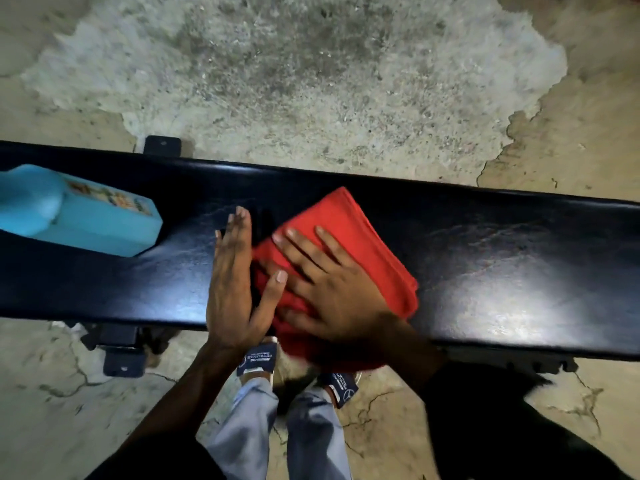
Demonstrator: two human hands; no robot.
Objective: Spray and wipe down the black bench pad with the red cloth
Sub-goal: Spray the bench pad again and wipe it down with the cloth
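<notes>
The black bench pad [485,258] runs across the view from left to right, its glossy surface catching patches of light. A folded red cloth [356,233] lies flat on it near the middle, one corner pointing toward the far edge and its near part hanging over the front edge. The right hand [332,289] rests on top of the cloth with fingers spread and straight, palm pressing down — it holds nothing in a grip. The left hand [232,282] lies just beside the cloth on the pad, fingers straight and close together; its thumb [273,292] reaches across to touch the cloth's left edge. At the left end of the pad a light blue bottle [86,216] lies on its side, well apart from both hands. Below the pad, two feet in dark slides [258,358] and pale trouser legs [249,427] stand on a cracked concrete floor [311,81] — a black bench foot [123,358] shows at the lower left.
</notes>
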